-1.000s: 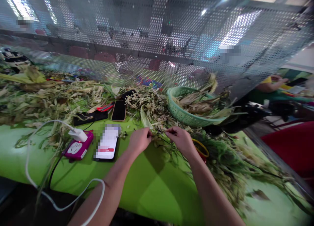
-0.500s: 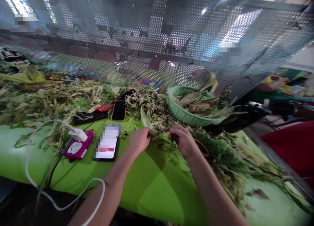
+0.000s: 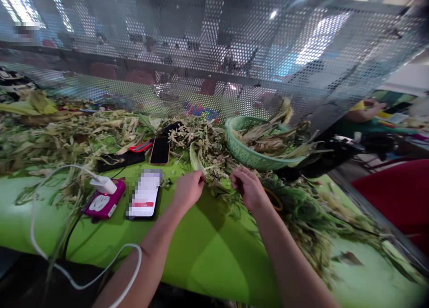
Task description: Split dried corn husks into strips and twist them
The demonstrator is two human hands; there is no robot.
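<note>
My left hand (image 3: 190, 187) is closed, thumb and fingers pressed together, over the front edge of a heap of dried husk scraps (image 3: 197, 138). Whatever it may hold is too small or hidden to name. To its right, across a small gap, my right hand (image 3: 247, 186) has its fingers curled into a pinch; I cannot make out anything in them. A pale husk leaf (image 3: 194, 157) lies just beyond the left hand. Behind the right hand stands a green plastic basket (image 3: 246, 151) with dry corn husks (image 3: 268, 138) in it.
Left of my hands lie a lit phone (image 3: 145, 194), a dark phone (image 3: 160, 150) and a purple power socket (image 3: 105, 201) with a white charger and cable. Green fibrous strands (image 3: 301, 205) spread at right. A perforated metal screen (image 3: 201, 53) rises behind; another person's arm (image 3: 365, 114) shows far right.
My right hand's fingers, stretched toward the left hand before, are now curled in. The left hand stays closed in nearly the same place. The whole view has shifted slightly.
</note>
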